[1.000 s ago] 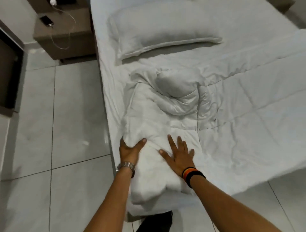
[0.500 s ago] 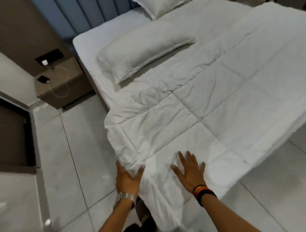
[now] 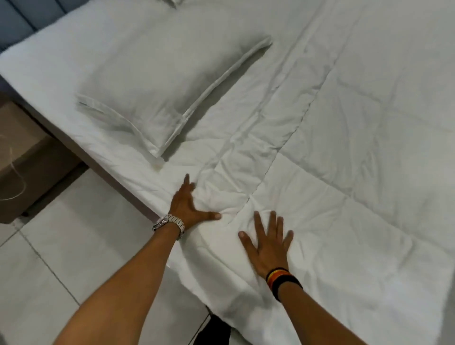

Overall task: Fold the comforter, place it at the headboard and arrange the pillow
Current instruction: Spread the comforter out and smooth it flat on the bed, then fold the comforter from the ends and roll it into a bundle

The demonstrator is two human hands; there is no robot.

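Note:
The white quilted comforter [image 3: 344,152] lies spread flat over the bed, its near corner hanging over the mattress edge. My left hand [image 3: 188,204], with a metal watch on the wrist, rests flat on the comforter's left edge, fingers apart and thumb pointing right. My right hand [image 3: 268,243], with striped wristbands, presses palm-down on the comforter a little to the right, fingers spread. Neither hand grips the fabric. A white pillow [image 3: 157,91] lies at an angle on the sheet beyond my left hand, apart from the comforter.
The blue padded headboard [image 3: 27,17] shows at the top left. A brown nightstand [image 3: 27,157] with a white cable stands left of the bed. Pale floor tiles [image 3: 73,258] run along the bed's side. A second pillow's corner [image 3: 172,2] peeks in at the top.
The bunched comforter of a second ago now lies spread flat. The view has moved closer to the bed, and both hands have slid forward toward the pillow, still flat on the fabric.

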